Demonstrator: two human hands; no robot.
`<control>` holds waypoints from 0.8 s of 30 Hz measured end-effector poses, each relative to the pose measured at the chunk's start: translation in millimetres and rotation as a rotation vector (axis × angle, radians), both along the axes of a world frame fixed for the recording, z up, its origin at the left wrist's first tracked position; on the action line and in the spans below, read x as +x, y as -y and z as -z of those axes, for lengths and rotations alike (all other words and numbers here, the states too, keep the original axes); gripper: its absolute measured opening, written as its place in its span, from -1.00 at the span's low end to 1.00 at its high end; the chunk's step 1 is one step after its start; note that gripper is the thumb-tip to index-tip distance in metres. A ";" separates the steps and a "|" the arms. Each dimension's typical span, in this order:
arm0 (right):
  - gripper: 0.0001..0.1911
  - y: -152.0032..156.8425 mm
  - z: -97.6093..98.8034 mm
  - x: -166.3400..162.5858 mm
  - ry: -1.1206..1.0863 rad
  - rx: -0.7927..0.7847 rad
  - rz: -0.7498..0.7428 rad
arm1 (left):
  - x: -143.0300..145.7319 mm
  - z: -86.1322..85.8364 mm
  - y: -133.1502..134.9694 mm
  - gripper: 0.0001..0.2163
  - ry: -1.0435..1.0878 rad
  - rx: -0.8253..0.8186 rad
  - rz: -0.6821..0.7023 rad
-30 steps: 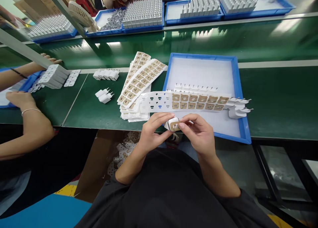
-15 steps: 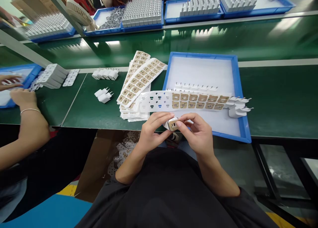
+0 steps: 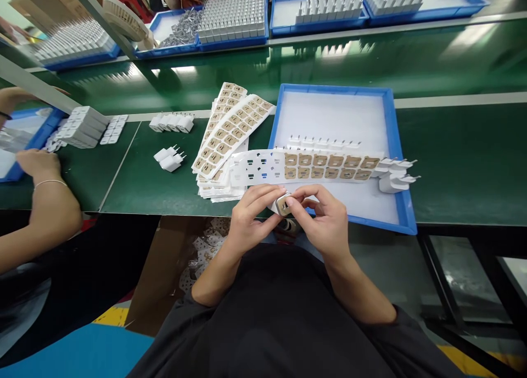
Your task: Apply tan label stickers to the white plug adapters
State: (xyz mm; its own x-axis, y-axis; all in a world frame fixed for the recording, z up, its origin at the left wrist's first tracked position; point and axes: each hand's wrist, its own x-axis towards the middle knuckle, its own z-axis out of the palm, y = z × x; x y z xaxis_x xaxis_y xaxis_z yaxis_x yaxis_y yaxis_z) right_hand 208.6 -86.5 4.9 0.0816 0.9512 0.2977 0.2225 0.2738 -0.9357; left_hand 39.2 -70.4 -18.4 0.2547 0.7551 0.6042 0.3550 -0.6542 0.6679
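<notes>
A white USB charger (image 3: 273,206) is held just off the table's front edge, its port face turned up toward me. On that face lies a tan sticker (image 3: 284,205) with cut-outs around the ports. My left hand (image 3: 248,216) grips the charger from the left between fingers and thumb. From the other side my right hand (image 3: 323,218) pinches at the face, thumb against the sticker's right edge. Beyond the hands, a sticker strip (image 3: 237,170), part of its stickers gone at the left end, lies across the blue tray (image 3: 389,114).
White chargers (image 3: 393,181) rest at the tray's right side, below the strip's end. Left of the tray are a pile of sticker sheets (image 3: 234,131) and more chargers (image 3: 169,159). A co-worker's arm (image 3: 49,197) is at far left. Trays of plugs (image 3: 233,24) line the back.
The charger and both hands have barely shifted, with my right thumb slightly farther left on the sticker. The view has moved a little. At far left, the co-worker's far hand has moved up and back.
</notes>
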 end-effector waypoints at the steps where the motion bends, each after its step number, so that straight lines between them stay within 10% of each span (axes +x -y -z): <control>1: -0.97 -0.4 -0.3 -0.8 0.037 0.022 0.012 | 0.1 0.1 -0.2 -0.52 -0.001 0.011 -0.006; 15: -0.60 -5.2 17.1 -12.2 -0.455 -0.172 -0.274 | 9.3 12.6 1.5 -0.56 0.228 -0.015 -0.110; 24: -0.79 -6.7 21.1 -14.6 -0.565 -0.154 -0.286 | 10.2 14.6 -1.1 -0.54 0.192 0.078 -0.149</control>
State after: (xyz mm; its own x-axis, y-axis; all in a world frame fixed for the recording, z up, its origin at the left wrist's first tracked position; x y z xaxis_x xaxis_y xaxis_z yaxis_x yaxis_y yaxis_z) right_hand 194.0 -79.8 -16.2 -0.0774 0.9869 0.1415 -0.3775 0.1023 -0.9203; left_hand 49.4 -69.3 -33.0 0.0192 0.7248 0.6887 0.3226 -0.6565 0.6819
